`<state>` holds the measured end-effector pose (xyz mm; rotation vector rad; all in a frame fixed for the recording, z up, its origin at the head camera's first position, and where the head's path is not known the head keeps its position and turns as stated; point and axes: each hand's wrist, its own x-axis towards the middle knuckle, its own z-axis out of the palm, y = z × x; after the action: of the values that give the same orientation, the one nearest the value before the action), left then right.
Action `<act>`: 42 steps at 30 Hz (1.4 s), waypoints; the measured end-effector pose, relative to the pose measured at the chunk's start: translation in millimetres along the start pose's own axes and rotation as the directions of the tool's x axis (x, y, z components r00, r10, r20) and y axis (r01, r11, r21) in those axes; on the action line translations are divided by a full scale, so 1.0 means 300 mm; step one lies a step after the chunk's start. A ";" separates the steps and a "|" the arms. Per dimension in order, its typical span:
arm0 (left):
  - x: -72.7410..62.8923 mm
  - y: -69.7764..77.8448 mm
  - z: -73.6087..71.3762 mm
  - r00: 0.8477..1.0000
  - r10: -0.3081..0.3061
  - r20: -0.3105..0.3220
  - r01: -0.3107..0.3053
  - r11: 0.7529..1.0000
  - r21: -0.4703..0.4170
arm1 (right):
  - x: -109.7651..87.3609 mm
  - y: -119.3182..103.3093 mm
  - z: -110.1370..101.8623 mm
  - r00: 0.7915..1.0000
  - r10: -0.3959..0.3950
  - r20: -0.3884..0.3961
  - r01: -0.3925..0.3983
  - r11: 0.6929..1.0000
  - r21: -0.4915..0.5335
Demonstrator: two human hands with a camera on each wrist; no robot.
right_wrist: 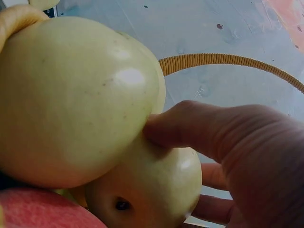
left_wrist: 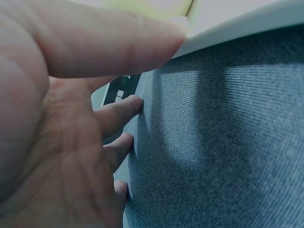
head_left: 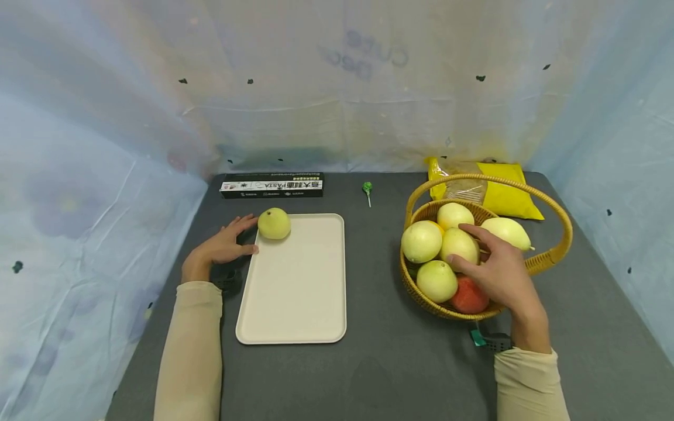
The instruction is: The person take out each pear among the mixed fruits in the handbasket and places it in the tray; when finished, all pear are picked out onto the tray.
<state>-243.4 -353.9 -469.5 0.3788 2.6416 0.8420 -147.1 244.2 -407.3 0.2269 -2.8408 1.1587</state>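
Note:
My right hand [head_left: 497,266] reaches into a wicker basket [head_left: 421,299] and grips a pale yellow-green pear [head_left: 459,247], thumb on the near side and fingers on the far side. In the right wrist view the thumb presses the held pear [right_wrist: 166,183], its dark end showing below; a larger pear [right_wrist: 76,99] overlaps it. More pears and a red fruit [head_left: 470,295] lie around it. My left hand [head_left: 221,242] lies beside the white tray [head_left: 295,280], fingers spread and resting on the table, thumb at the rim. Near its fingertips, one pear [head_left: 274,224] sits in the tray's far left corner.
A black and white pasta box [head_left: 271,185] lies at the table's back left. Right of it is a green-wrapped lollipop [head_left: 367,188]. Behind the basket lies a yellow packet [head_left: 505,196]. The basket's tall handle [head_left: 495,178] arches over the fruit. Curtains hang around the table.

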 end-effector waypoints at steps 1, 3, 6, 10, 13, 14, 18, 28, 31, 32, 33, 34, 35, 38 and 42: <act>0.000 -0.002 0.000 1.000 0.001 -0.001 -0.001 1.000 0.000 | 0.000 0.000 0.001 1.000 -0.003 0.005 0.003 1.000 0.004; -0.001 -0.005 0.000 1.000 -0.001 -0.001 0.001 1.000 0.000 | -0.002 0.001 0.002 1.000 -0.005 0.018 0.004 1.000 0.013; -0.002 -0.005 0.000 1.000 -0.006 0.000 0.006 1.000 -0.001 | -0.006 0.002 0.000 0.999 -0.002 0.033 0.001 1.000 0.021; -0.002 -0.002 0.000 1.000 -0.007 -0.001 0.007 1.000 -0.001 | -0.012 0.003 -0.006 0.999 0.018 0.039 -0.019 1.000 0.011; -0.001 0.002 -0.002 1.000 -0.008 -0.002 0.008 1.000 -0.001 | -0.018 -0.003 -0.015 0.999 0.035 0.039 -0.035 0.999 0.005; -0.001 0.005 -0.003 1.000 -0.008 0.000 0.008 1.000 -0.004 | -0.021 -0.007 -0.020 0.999 0.035 0.039 -0.035 0.999 0.004; 0.002 0.007 -0.006 1.000 -0.005 0.003 0.005 1.000 -0.009 | -0.028 -0.031 -0.042 1.000 -0.013 0.015 0.013 1.000 0.010; 0.001 0.001 0.001 1.000 -0.001 -0.007 0.001 1.000 -0.009 | -0.016 -0.123 -0.096 0.978 -0.207 -0.035 0.209 0.973 0.101; 0.003 -0.005 0.003 1.000 -0.006 -0.007 0.006 1.000 -0.007 | -0.006 -0.160 -0.102 0.971 -0.239 -0.021 0.240 0.963 0.125; 0.004 -0.007 0.004 1.000 -0.009 -0.006 0.009 1.000 -0.007 | -0.002 -0.172 -0.102 0.968 -0.249 -0.017 0.249 0.959 0.133; 0.005 -0.008 0.005 1.000 -0.011 -0.003 0.011 1.000 -0.009 | 0.002 -0.184 -0.100 0.965 -0.263 -0.013 0.262 0.954 0.144; 0.007 -0.011 0.007 1.000 -0.013 -0.002 0.013 1.000 -0.009 | 0.008 -0.196 -0.098 0.961 -0.275 -0.009 0.273 0.948 0.165; 0.008 -0.013 0.008 1.000 -0.015 0.000 0.015 1.000 -0.010 | 0.013 -0.207 -0.094 0.958 -0.286 -0.005 0.282 0.941 0.189; 0.008 -0.016 0.009 1.000 -0.017 0.001 0.017 1.000 -0.010 | 0.034 -0.242 -0.074 0.951 -0.310 0.010 0.295 0.914 0.280; 0.005 -0.012 0.007 1.000 -0.020 -0.001 0.020 1.000 -0.008 | 0.071 -0.279 -0.035 0.940 -0.339 0.049 0.292 0.867 0.403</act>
<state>-244.6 -355.0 -473.6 0.3499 2.6380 0.8467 -154.6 190.1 -339.7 0.7762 -2.4921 1.6619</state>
